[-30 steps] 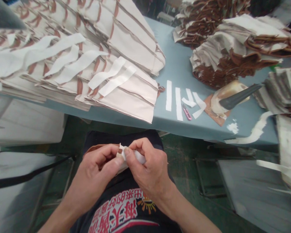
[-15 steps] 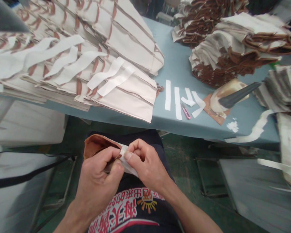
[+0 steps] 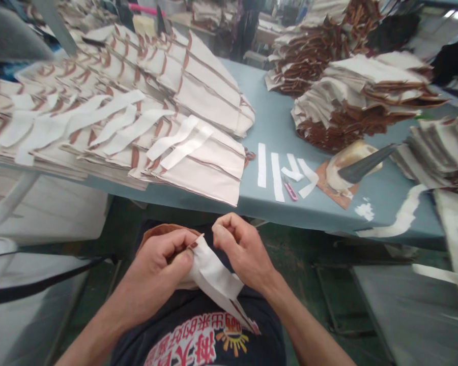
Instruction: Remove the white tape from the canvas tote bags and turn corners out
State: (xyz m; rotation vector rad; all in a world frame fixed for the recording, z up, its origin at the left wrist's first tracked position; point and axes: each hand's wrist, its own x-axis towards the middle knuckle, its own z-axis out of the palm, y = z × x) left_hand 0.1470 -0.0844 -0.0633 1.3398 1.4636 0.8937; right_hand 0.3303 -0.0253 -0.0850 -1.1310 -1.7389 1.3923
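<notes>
My left hand [image 3: 162,262] is closed on a brown leather piece [image 3: 158,232] held over my lap, thumb pressing the top end of a white strip [image 3: 213,277] against it. The strip hangs down and to the right over my dark printed shirt. My right hand [image 3: 242,249] is just right of the strip's top end, fingers curled in a pinch; what they hold is hidden.
A blue table [image 3: 278,122] stands ahead. Fanned cream panels with brown trim [image 3: 191,147] and loose white strips cover its left. Cut white strips [image 3: 277,175] and a pink knife [image 3: 289,189] lie near the front edge. Brown-and-cream stacks [image 3: 359,101] fill the right.
The white strip has come away and now hangs long over my shirt. My right hand has moved apart from the left. The camera has tilted up a little.
</notes>
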